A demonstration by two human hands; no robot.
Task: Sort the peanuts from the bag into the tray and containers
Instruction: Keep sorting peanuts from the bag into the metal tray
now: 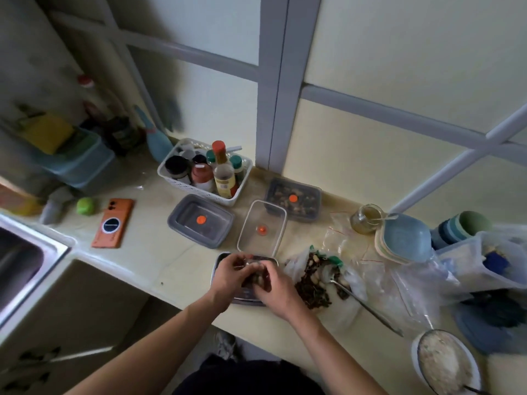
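We see both hands meeting low over the metal tray [218,260] at the front edge of the counter [159,260]. The left hand [231,270] has its fingers curled inward, and the right hand [275,285] curls toward it from the other side. Between them they hold a small clump of pale peanuts [258,278]; these sit right at the fingertips of both hands, above the tray's middle. Motion blur keeps us from telling how many peanuts there are. Just to the right of the right hand lies the open plastic bag [353,280], spread flat, with more pale nuts mixed among dark bits. A metal spoon [368,307] rests with its bowl in that heap and its handle pointing toward the near right. Just behind the tray stands a clear container [251,212] with an orange dot at its bottom. To its left we see a grey container [179,215] with another orange dot, and behind on the right a second grey container [310,192] that already holds dark pieces. Farther back is a white basket [171,169] of bottles, and an orange phone [112,223] lies well to the left.
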